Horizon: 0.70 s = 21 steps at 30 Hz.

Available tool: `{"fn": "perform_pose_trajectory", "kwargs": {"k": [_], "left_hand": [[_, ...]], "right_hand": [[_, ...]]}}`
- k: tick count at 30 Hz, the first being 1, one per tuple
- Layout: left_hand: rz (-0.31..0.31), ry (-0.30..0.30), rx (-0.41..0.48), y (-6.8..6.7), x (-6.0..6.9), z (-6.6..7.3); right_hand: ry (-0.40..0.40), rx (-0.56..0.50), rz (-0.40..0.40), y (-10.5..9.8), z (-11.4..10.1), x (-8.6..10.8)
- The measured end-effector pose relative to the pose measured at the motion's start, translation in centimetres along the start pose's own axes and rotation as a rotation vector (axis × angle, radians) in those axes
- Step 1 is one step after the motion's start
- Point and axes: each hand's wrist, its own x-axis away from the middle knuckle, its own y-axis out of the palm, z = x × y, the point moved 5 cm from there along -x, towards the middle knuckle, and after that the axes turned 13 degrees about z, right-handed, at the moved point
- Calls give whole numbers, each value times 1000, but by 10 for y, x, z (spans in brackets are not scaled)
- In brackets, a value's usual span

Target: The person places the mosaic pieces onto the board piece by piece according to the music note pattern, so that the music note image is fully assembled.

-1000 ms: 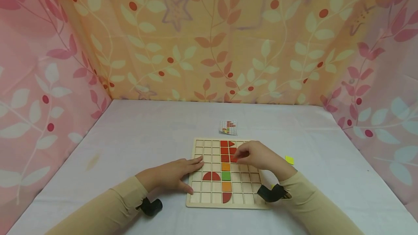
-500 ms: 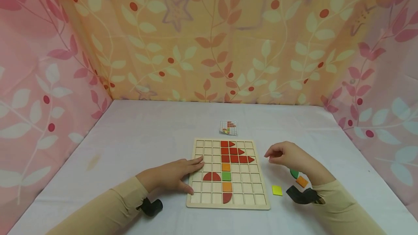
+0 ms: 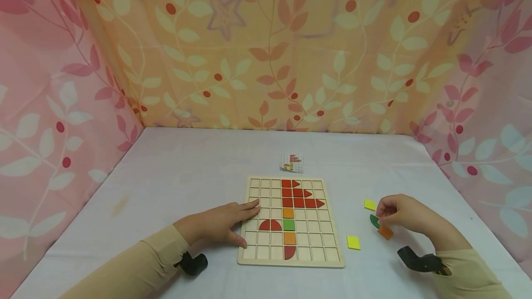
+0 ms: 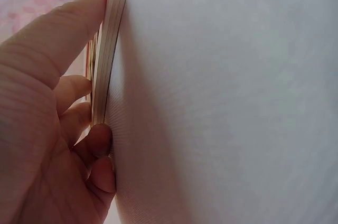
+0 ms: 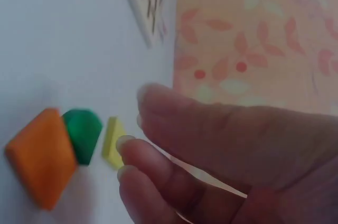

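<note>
My left hand (image 3: 218,223) rests on the left edge of a wooden grid board (image 3: 313,239), thumb and fingertips touching its rim. In the left wrist view the thumb lies on the board's edge (image 4: 113,39), and two fingers bend beside it. Over the loose pieces on the right hovers my right hand (image 3: 405,216), thumb and fingers bent, with nothing seen between them in the right wrist view. Below its fingertips lie a green rounded piece (image 3: 374,221) and an orange square tile (image 3: 385,232). A yellow square tile (image 3: 369,204) lies just beyond.
Red tiles (image 3: 287,202), orange and green squares and red quarter-round pieces (image 3: 264,225) sit in the board's cells. Another yellow tile (image 3: 353,242) lies right of the board. Behind the board is a small printed pattern card (image 3: 292,163). Floral cloth surrounds the white table.
My right hand has left the board, moving right to the loose pieces. Red pointed tiles at the row ends, formerly covered by it, now show. The left hand stays put.
</note>
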Motion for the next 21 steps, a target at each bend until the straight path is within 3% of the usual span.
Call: {"fn": "perform_pose_trajectory", "kwargs": {"k": [4, 11, 21], "left_hand": [[2, -7, -2, 0, 0, 0], [1, -21, -1, -1, 1, 1], [2, -26, 6, -1, 2, 1]], "right_hand": [[41, 22, -15, 1, 12, 4], [40, 80, 3, 6, 23, 7], [47, 143, 47, 10, 24, 6]]}}
